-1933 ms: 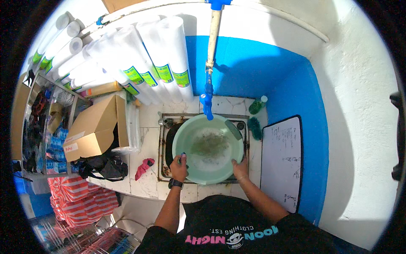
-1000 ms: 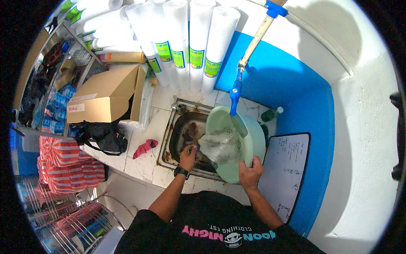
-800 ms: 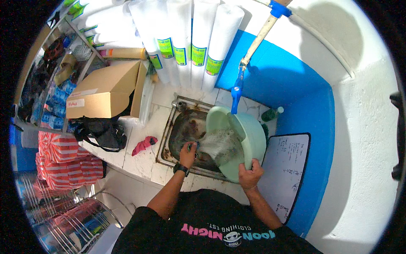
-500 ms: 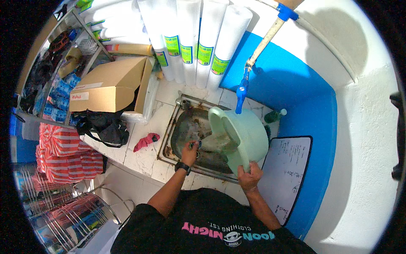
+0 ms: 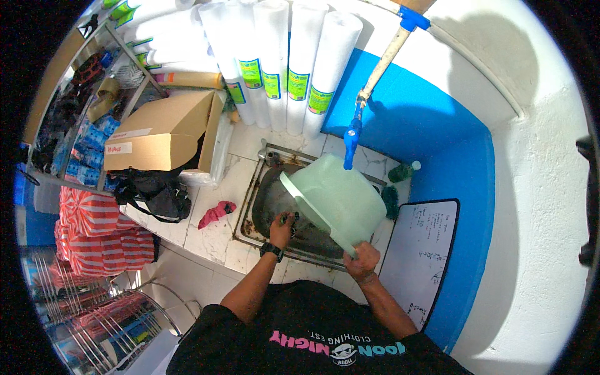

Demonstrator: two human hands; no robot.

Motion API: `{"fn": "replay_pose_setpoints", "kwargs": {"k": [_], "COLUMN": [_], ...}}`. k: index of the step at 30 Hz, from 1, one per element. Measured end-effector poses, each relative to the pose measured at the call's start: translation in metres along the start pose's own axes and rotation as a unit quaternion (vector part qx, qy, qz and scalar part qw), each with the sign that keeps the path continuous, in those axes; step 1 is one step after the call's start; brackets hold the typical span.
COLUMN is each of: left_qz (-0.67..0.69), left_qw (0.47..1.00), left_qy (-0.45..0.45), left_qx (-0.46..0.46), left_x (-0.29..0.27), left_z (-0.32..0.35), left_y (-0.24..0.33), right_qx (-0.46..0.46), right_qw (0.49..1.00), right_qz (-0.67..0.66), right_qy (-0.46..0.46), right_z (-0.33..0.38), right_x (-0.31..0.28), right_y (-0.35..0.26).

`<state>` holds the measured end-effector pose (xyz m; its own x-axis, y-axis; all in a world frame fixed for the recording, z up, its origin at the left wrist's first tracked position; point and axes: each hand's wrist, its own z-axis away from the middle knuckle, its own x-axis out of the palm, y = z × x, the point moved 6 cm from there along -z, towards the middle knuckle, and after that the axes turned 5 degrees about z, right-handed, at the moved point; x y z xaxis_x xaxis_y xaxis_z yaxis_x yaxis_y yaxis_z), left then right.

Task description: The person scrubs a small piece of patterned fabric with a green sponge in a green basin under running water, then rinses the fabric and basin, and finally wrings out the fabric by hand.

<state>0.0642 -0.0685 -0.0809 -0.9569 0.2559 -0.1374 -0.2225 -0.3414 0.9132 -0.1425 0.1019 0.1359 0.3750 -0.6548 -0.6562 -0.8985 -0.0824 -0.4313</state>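
Pale-green basin [image 5: 347, 197] tilts over the sink [image 5: 267, 195]; I see right fingers [image 5: 354, 262] pinching its five-o'clock rim, left fingers [image 5: 279, 230] curled round a small dark object [image 5: 285, 219].

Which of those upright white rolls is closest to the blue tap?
The rightmost roll, with blue wall immediately to its right; the other upright rolls stand farther left of the blue tap.
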Motion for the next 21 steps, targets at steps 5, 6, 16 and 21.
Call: {"fn": "replay_pose_setpoints", "kwargs": {"k": [5, 6, 16, 21], "left_qz": [-0.042, -0.032, 0.037, 0.057], "left_qw": [0.998, 0.998, 0.999, 0.996], "left_qy": [-0.003, -0.011, 0.037, 0.07], "left_qx": [-0.048, -0.048, -0.017, 0.021], "left_x": [-0.002, -0.002, -0.016, -0.026], "left_z": [0.001, 0.002, 0.006, 0.007], "left_y": [-0.001, 0.001, 0.05, 0.089], "right_qx": [0.14, 0.193, 0.553, 0.625], "right_qw": [0.988, 0.98, 0.761, 0.665], "right_qz": [-0.03, -0.021, -0.309, -0.385], "right_qy": [0.054, 0.037, 0.141, 0.135], "right_z": [0.014, 0.017, 0.059, 0.103], "right_x": [0.003, 0.005, 0.027, 0.048], "right_y": [0.022, 0.03, 0.095, 0.098]}}
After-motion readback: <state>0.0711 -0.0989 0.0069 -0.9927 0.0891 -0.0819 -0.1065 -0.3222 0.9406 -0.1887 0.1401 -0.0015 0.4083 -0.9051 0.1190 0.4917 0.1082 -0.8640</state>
